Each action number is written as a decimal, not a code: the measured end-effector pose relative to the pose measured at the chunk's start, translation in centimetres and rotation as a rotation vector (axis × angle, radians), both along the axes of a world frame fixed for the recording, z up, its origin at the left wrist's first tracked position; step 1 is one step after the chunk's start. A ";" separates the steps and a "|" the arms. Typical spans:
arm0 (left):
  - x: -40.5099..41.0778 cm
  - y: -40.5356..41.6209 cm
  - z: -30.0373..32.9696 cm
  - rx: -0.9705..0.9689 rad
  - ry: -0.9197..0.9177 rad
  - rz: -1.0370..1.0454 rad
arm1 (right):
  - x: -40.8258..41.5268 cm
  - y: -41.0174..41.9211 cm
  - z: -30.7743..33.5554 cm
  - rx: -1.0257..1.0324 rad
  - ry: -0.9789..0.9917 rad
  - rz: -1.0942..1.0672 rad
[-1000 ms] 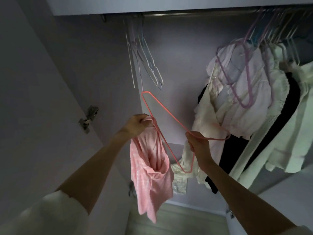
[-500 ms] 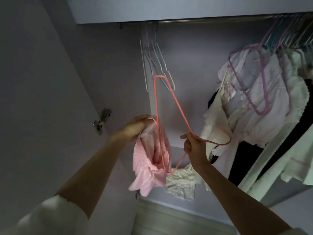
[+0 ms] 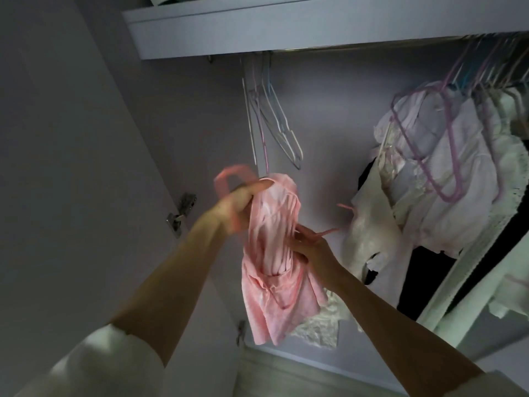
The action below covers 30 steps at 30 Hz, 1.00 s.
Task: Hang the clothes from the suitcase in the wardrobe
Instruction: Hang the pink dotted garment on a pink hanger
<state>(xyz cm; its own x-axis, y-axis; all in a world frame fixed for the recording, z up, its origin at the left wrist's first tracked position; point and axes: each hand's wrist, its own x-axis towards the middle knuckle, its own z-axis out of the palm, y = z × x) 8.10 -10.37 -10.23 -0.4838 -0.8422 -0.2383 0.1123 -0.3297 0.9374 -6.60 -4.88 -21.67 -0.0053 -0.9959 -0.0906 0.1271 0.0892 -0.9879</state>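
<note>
A pink garment (image 3: 274, 270) hangs bunched in front of the open wardrobe. My left hand (image 3: 237, 207) grips its top edge together with part of a pink hanger (image 3: 229, 179), whose blurred loop sticks out above my fingers. My right hand (image 3: 310, 247) holds the hanger's other end against the garment's right side; a pink hook end (image 3: 345, 207) pokes out to the right. Most of the hanger is hidden inside the fabric. The suitcase is out of sight.
The rail (image 3: 329, 48) under the shelf (image 3: 229, 30) carries several empty hangers (image 3: 274, 116) in the middle. White and pale clothes (image 3: 446, 179) on purple hangers crowd the right, with a dark garment (image 3: 423, 267) below. A door hinge (image 3: 183, 210) sits on the left panel.
The pink hanger has gone from standing beside the garment to lying mostly inside it. My right hand moved left against the fabric; my left hand rose a little.
</note>
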 end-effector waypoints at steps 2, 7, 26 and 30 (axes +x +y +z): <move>-0.7 0.2 0.0 -0.044 0.007 -0.027 | 0.5 -0.1 0.3 0.032 0.007 -0.017; 0.1 -0.1 -0.3 -0.282 -0.255 0.125 | -1.4 -0.3 0.0 -0.002 0.092 -0.213; 3.9 -0.1 -3.0 -0.064 -0.681 0.389 | -9.4 -0.9 4.4 -0.229 0.356 -0.413; 3.6 0.3 -3.0 0.178 -0.401 0.228 | -9.5 -1.0 3.0 -0.173 0.364 -0.446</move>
